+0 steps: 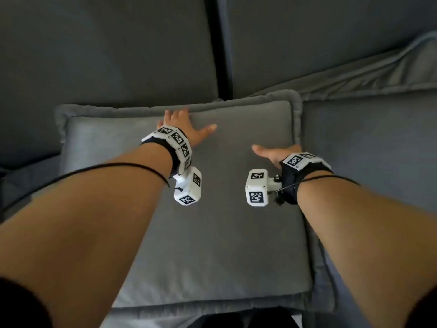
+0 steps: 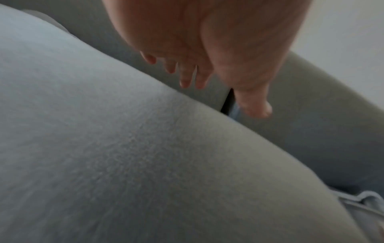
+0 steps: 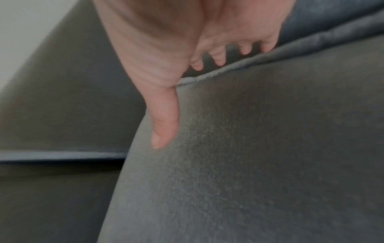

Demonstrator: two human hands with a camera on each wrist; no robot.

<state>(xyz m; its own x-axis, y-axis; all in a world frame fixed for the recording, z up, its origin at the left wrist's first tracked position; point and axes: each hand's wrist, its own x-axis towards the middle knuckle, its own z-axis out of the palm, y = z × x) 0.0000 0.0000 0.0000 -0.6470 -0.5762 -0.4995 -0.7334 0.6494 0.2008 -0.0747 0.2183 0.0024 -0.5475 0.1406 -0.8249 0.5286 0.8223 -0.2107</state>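
the cushion (image 1: 212, 233) lies flat on the sofa (image 1: 106, 55) seat, directly under both my hands. my left hand (image 1: 186, 129) is spread wide over the cushion's far edge, fingers (image 2: 185, 77) reaching just past it. my right hand (image 1: 276, 153) is open too, with the thumb on the cushion's top and fingers (image 3: 218, 57) hanging past its right flange, holding nothing. the cushion looks near square, so neither axis leads. it is plump, a soft grey weave with a flat stitched border. i judge each hand should curl under its own edge.
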